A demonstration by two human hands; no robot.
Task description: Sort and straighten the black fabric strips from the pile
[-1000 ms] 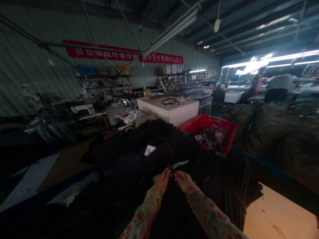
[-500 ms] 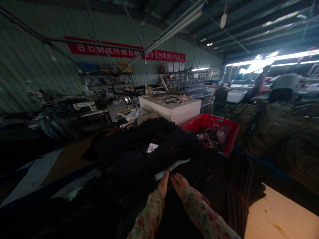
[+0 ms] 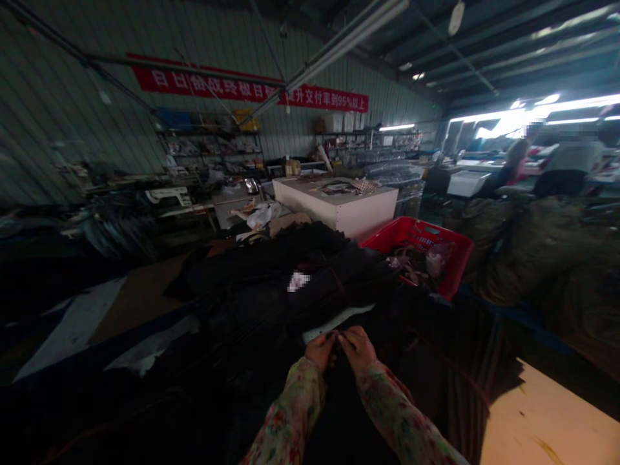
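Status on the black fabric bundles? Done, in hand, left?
Done: one black bundle lies stacked behind, a tie across it. In hand: left hand and right hand pinch together at the near dark fabric stack; too dark to see what they grip. Left: cannot tell.

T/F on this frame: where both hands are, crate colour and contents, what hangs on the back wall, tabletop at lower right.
1. Left hand and right hand meet on the dark fabric pile. True.
2. The crate is blue. False: red.
3. The crate is empty. False: it holds scraps.
4. A red banner hangs on the back wall. True.
5. A bare wooden tabletop shows at lower right. True.
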